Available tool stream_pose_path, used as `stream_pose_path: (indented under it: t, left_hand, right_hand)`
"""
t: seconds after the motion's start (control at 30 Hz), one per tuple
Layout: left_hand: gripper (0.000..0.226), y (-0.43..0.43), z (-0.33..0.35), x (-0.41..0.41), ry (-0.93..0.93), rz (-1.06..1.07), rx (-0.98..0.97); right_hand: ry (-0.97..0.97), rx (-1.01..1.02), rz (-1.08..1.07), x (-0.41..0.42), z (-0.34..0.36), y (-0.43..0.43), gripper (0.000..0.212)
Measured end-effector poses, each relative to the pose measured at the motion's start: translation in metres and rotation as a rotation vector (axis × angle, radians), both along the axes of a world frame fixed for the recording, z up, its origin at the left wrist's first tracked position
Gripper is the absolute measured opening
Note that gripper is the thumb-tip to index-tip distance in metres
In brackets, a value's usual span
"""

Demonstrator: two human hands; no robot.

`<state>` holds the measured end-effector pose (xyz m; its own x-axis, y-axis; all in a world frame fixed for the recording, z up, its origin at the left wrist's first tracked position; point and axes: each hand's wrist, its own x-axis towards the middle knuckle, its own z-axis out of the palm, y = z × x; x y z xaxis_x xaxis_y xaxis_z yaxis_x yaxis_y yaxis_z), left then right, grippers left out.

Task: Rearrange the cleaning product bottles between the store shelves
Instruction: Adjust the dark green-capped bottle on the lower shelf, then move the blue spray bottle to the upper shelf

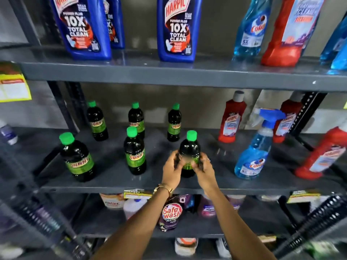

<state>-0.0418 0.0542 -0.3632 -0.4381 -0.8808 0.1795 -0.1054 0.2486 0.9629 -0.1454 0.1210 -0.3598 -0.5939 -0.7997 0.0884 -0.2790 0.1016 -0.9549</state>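
Bottles of cleaning product are standing on grey metal shelves, the biggest on the top shelf [169,74]: blue Harpic bottles [178,29] reading "POWER PLUS 10X TOTAL CLEAN", with a clear blue Colin bottle [250,30] and a red bottle [287,34] toward the right end. On the middle shelf [116,177], a Colin spray bottle [257,147] and red Harpic bottles [231,119] are occupying the right side, while dark green-capped Sunny bottles [134,151] are filling the left and centre. Near the front edge, the left hand [171,169] and right hand [203,168] are both gripping one Sunny bottle [189,149], upright, its label blurred. A Safe Wash Matic pouch [171,212] is sitting on the shelf below.
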Motion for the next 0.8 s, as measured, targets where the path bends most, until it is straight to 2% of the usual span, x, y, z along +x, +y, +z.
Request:
stream_pose_path:
  t: [0.27, 0.33, 0.37, 0.43, 0.5, 0.57, 0.63, 0.73, 0.8]
  left_hand:
    - [0.043, -0.016, -0.003, 0.026, 0.011, 0.047, -0.013]
    - [0.051, -0.008, -0.003, 0.021, 0.024, 0.12, -0.023]
    - [0.057, -0.003, -0.004, 0.02, 0.026, 0.198, -0.06]
    - [0.066, 0.014, -0.005, 0.014, -0.002, 0.368, -0.251]
    - [0.067, 0.032, -0.003, 0.006, -0.02, 0.412, -0.484]
    - [0.062, 0.05, 0.001, -0.015, 0.017, 0.267, -0.589]
    - [0.052, 0.063, 0.009, -0.042, 0.024, 0.066, -0.57]
    - [0.044, 0.075, 0.02, -0.093, -0.039, -0.176, -0.376]
    - [0.05, 0.076, 0.025, -0.123, -0.107, -0.277, -0.203]
  right_hand:
    - [-0.004, -0.021, 0.058, 0.026, -0.001, -0.019, 0.042]
    - [-0.001, -0.023, 0.088, 0.025, 0.003, -0.016, 0.045]
    - [-0.011, -0.037, 0.096, 0.026, 0.004, -0.013, 0.048]
    - [-0.075, -0.085, 0.043, 0.022, 0.005, -0.002, 0.053]
    - [-0.087, -0.203, -0.117, 0.018, 0.007, 0.015, 0.045]
    - [-0.01, -0.324, -0.31, 0.001, 0.011, 0.036, 0.033]
    - [0.092, -0.37, -0.476, -0.028, 0.016, 0.056, 0.03]
    - [0.139, -0.268, -0.679, -0.087, 0.019, 0.082, 0.045]
    - [0.145, -0.14, -0.668, -0.124, 0.018, 0.092, 0.058]
